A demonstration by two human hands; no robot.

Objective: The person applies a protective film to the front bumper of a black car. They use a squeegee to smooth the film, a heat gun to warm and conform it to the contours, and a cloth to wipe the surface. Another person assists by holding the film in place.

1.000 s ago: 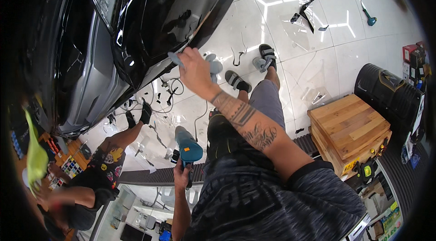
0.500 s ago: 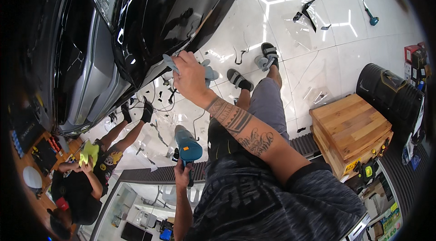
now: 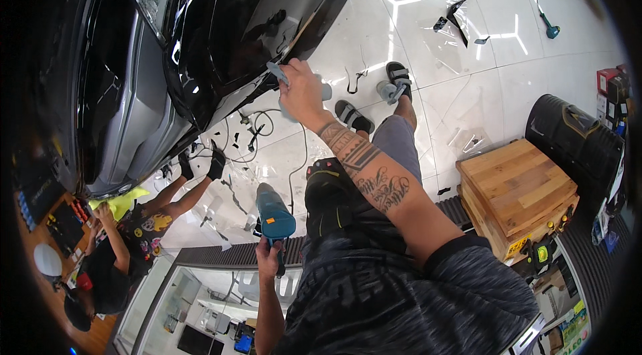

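My left hand [image 3: 268, 258] is wrapped round the handle of a teal heat gun [image 3: 276, 216], held low in front of my body with its barrel pointing up and away. My right arm reaches forward to the lower edge of a glossy black car body [image 3: 234, 34]. In the closed fingers of my right hand [image 3: 302, 94] is a grey-blue cloth [image 3: 277, 73]; its tip lies against or very near the panel edge, and the hand hides the rest. Contact with the panel is hard to tell.
A co-worker [image 3: 114, 241] at left handles a yellow-green cloth [image 3: 122, 202] by the car. Cables [image 3: 267, 124], plastic film and dark scraps [image 3: 458, 17] litter the tiled floor. A second teal tool [image 3: 550, 29], a wooden box [image 3: 518, 188] and a black drum [image 3: 565, 124] are at right.
My right hand has moved right and slightly farther up along the panel edge with the cloth. My left hand and the heat gun barely moved. The co-worker's yellow-green cloth has moved up toward the car.
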